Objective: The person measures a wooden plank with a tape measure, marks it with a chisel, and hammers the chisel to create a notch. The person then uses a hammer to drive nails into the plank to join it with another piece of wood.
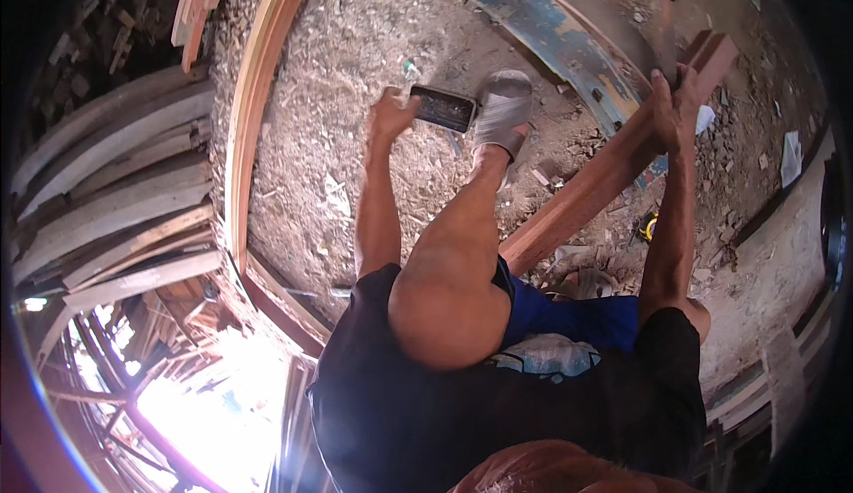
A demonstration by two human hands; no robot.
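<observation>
My left hand [392, 116] is low over the dirt floor, its thumb at the near end of a black, rectangular tray-like object [444, 108] with a raised rim. The fingers curl at that end, slightly blurred. My right hand [675, 111] rests at the far end of a long reddish wooden beam [586, 186], which slants up from beside my leg. It is closed around a hammer-like tool [666, 35] with a brown handle and small dark head; its lower part is hidden by the fingers. My foot in a grey slipper [505, 107] stands right beside the black object.
Peeling blue board [542, 22] lies beyond the beam. Long planks [258, 111] curve along the left, near stacked timber [115, 182]. A yellow-and-black tape measure [649, 226] lies by my right forearm. Wood shavings and scraps litter the floor; a small green-and-white item [410, 68] lies near my left hand.
</observation>
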